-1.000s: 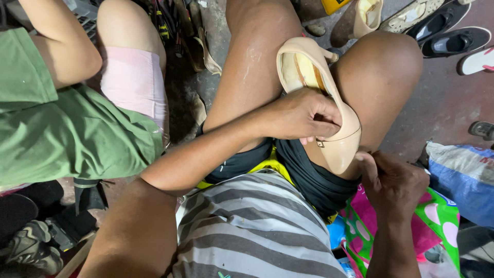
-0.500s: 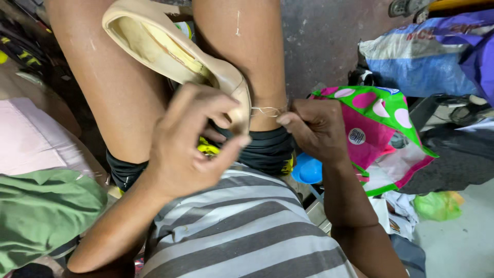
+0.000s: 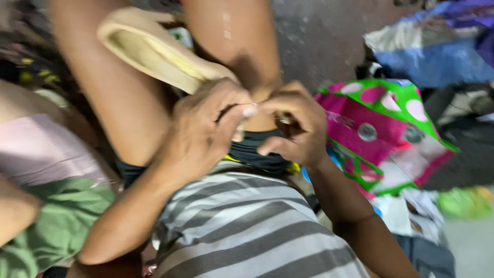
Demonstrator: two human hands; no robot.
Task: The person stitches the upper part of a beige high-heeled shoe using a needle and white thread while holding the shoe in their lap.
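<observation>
The beige shoe (image 3: 154, 56) lies across your bare thighs, its open yellowish insole turned up at you and its far end pointing away over your left knee. Your left hand (image 3: 198, 136) is wrapped over the near end of the shoe, fingers curled and clamped on its edge, with the thumb stretched out towards your other hand. Just right of the shoe, your right hand (image 3: 296, 128) meets that thumb; its fingertips are pinched together on something small and shiny (the picture is blurred here, so it may be a needle, but you cannot tell for sure). Both hands crowd the near end of the shoe and hide the spot where they meet it.

Below the shoe, towards you, sit your dark shorts (image 3: 257, 154) and then your grey striped shirt (image 3: 247, 231). To the right of the shoe, past your right hand, a pink and green bag (image 3: 383, 128) with dots lies on the grey floor (image 3: 319, 36), with a blue cloth heap (image 3: 432, 56) beyond it. Left of the shoe, another person sits close against your leg, in a pink garment (image 3: 46, 154) and a green garment (image 3: 62, 221).
</observation>
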